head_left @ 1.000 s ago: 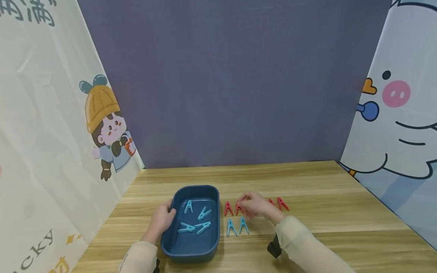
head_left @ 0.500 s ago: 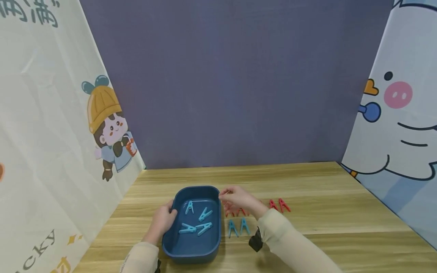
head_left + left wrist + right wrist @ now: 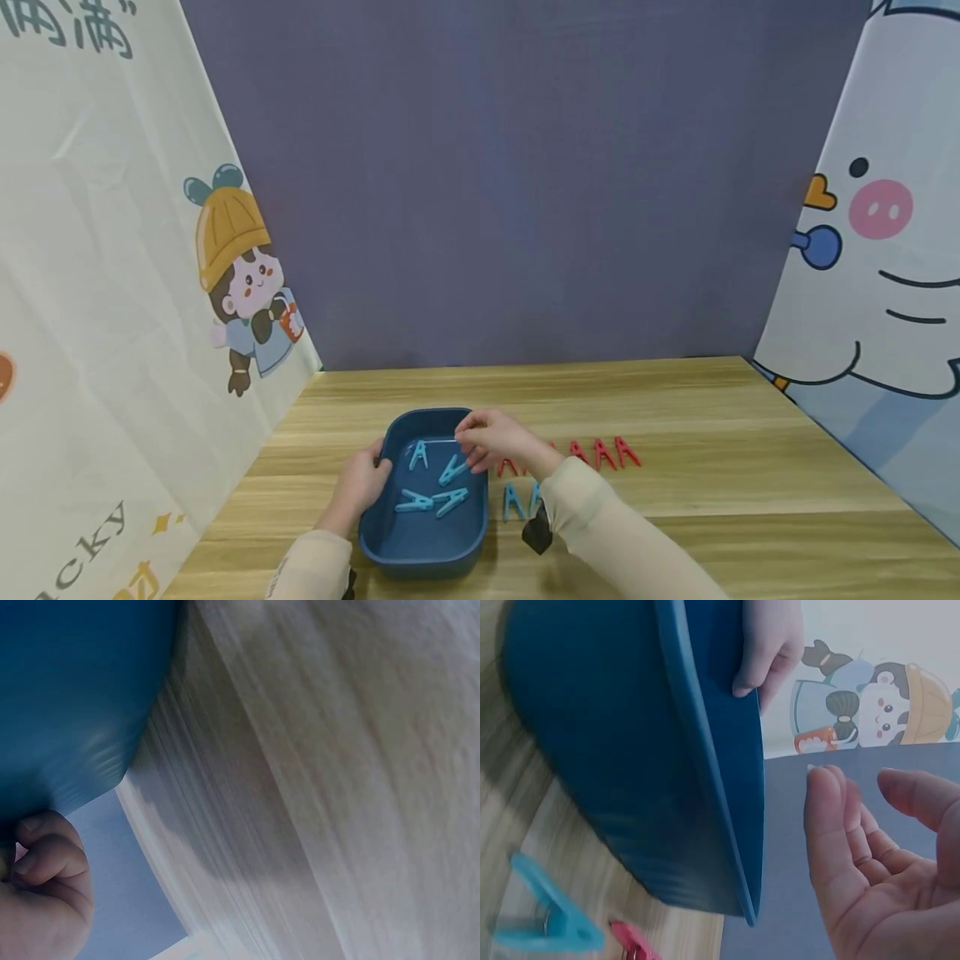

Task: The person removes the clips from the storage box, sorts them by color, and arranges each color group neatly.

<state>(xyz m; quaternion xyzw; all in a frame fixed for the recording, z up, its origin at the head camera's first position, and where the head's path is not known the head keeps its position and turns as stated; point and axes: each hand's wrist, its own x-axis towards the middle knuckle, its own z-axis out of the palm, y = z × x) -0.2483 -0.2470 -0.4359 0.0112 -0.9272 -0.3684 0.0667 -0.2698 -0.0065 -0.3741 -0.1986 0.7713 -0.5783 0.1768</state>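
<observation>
A dark blue plastic basin [image 3: 422,543] stands on the table with several light blue clothespins [image 3: 452,502] lying inside. My left hand [image 3: 358,483] grips its left rim, thumb over the edge; in the left wrist view, curled fingers [image 3: 56,851] press against the outer wall. Over the basin's right side hovers my right hand [image 3: 495,440], and the right wrist view shows its thumb and fingertips apart with nothing between them. Two light blue clothespins [image 3: 513,502] remain on the table right of the basin, one partly behind the right sleeve. Beyond them runs a row of red clothespins [image 3: 627,452], partly hidden by the right hand.
The wooden table [image 3: 697,500] extends to the right and backward. A dark purple-grey panel [image 3: 525,183] closes off the back. Cartoon-printed sheets flank it, the left sheet [image 3: 112,250] and the right sheet [image 3: 825,333].
From the red clothespins, my right hand has moved left over the basin's right rim. The left hand keeps its grip, and the clothespins in the basin lie as before.
</observation>
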